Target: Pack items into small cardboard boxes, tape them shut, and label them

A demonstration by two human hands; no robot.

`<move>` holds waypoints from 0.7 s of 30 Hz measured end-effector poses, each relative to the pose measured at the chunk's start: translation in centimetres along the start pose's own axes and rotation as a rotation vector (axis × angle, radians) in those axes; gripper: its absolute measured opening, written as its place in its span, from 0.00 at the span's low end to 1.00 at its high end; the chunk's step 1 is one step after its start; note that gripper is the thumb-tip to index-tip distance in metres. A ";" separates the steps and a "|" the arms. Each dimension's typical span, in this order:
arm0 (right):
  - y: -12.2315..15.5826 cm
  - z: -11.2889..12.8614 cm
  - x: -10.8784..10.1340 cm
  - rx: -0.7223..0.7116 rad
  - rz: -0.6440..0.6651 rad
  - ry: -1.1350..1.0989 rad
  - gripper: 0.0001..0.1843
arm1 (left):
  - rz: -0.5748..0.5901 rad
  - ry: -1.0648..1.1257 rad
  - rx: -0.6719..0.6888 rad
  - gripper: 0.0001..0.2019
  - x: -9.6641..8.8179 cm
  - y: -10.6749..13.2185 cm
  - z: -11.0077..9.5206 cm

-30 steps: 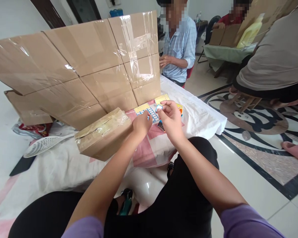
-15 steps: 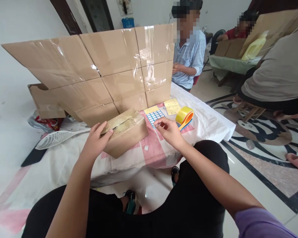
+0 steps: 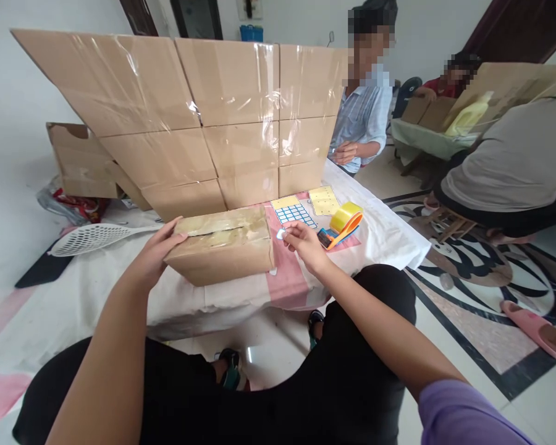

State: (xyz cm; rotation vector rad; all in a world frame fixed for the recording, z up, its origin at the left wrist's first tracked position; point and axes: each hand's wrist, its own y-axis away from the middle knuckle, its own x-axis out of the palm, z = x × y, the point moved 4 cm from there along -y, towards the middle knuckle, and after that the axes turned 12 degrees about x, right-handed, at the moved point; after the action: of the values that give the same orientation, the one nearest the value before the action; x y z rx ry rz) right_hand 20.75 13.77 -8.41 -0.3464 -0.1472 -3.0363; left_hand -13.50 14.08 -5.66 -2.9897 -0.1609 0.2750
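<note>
I log remotely: draped worktop [image 3: 285, 290] bears panel [image 3: 234, 83], box [image 3: 227, 252], grid sheet [image 3: 295, 214], yellow sheet [image 3: 324, 201], tape dispenser [image 3: 343, 217], perforated paddle [image 3: 90, 239].

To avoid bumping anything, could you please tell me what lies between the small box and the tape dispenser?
The head view shows the right hand, pinching a small white piece, with a blue-gridded sheet slightly farther back.

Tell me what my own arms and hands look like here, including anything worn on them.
Your left hand and right hand are bare, with no gloves or watch visible. A plain purple sleeve shows above your uncovered right forearm. Your left forearm is uncovered too; no sleeve shows there.
</note>
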 end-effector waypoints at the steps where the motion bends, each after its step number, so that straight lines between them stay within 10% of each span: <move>1: 0.0 -0.5 0.0 0.024 0.006 -0.012 0.21 | 0.010 0.043 -0.013 0.38 -0.1 -0.1 0.3; 12: -0.4 -4.1 1.8 0.033 0.090 0.015 0.20 | 0.009 0.015 -0.094 0.35 0.0 0.2 0.3; 21: -2.3 -5.2 -0.4 -0.005 -0.228 0.421 0.17 | -0.023 -0.048 -0.048 0.32 -0.2 -0.1 0.4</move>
State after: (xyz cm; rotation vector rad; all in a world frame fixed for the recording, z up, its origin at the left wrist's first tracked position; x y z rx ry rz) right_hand 19.81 15.52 -13.79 0.3352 -0.1592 -3.2453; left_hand -13.81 14.18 -6.04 -3.0279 -0.2102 0.3447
